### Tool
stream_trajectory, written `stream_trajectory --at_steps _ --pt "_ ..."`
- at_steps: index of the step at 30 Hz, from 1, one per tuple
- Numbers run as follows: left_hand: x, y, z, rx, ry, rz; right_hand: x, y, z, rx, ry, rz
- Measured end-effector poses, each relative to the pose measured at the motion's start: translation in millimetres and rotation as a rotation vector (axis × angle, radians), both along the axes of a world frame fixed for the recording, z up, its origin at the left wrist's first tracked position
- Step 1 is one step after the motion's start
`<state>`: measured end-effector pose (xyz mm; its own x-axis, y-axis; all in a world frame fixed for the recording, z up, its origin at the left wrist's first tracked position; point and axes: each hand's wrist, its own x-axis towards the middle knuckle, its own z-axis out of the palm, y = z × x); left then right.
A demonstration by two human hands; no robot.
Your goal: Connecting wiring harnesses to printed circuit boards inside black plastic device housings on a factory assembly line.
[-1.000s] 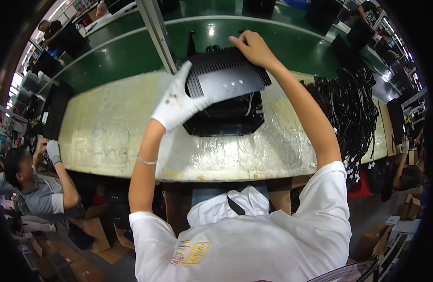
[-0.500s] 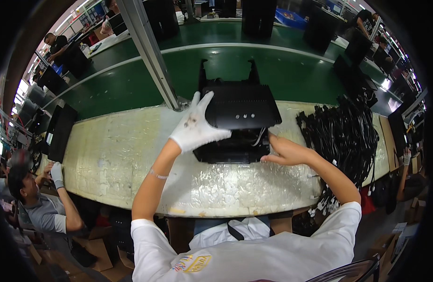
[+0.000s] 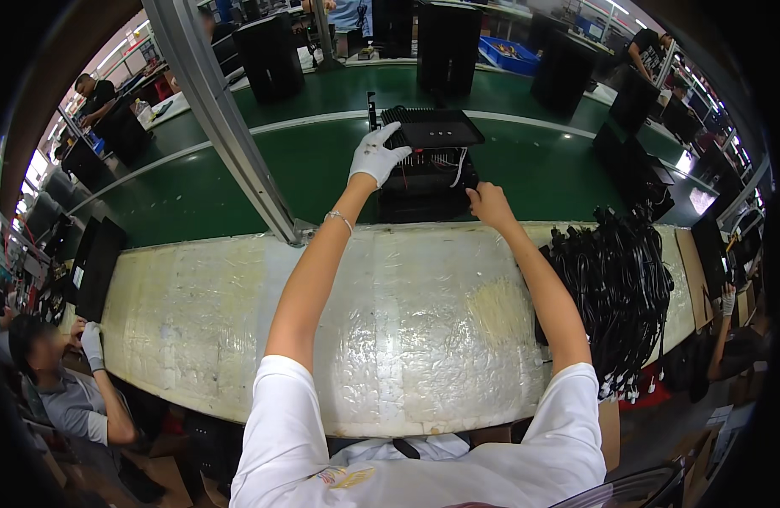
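A black box-shaped device with a ribbed lid raised over it sits on the green conveyor belt, wires showing inside. My left hand, in a white glove, grips the device's left side at the lid. My bare right hand holds its near right corner. Both arms are stretched forward over the pale wrapped bench.
A bundle of black cables lies on the bench's right end. A slanted metal post rises on the left. Black units stand beyond the belt. A seated person works at lower left; other people stand at far benches.
The device has moved from the pale bench forward onto the green belt. Both my arms have stretched out with it, and my right hand has shifted to its near right corner.
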<state>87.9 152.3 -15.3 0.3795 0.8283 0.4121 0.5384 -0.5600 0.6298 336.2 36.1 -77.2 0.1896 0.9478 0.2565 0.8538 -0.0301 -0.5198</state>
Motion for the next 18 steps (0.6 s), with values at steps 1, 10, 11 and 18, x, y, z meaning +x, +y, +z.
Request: stream_trajectory --at_steps 1,10,11,18 --pt "-2 1 -2 0.072 0.032 0.021 -5 -3 0 0.016 -0.108 -0.046" --pt "-54 -71 -27 0.098 -0.265 0.106 -124 -92 66 -0.058 -0.342 0.055" --pt "-63 -79 -31 0.164 -0.278 0.074 -140 -99 71 -0.064 -0.311 0.122" --pt "-103 -108 -80 -0.128 -0.415 -0.035 -242 -133 80 0.283 0.100 0.325"
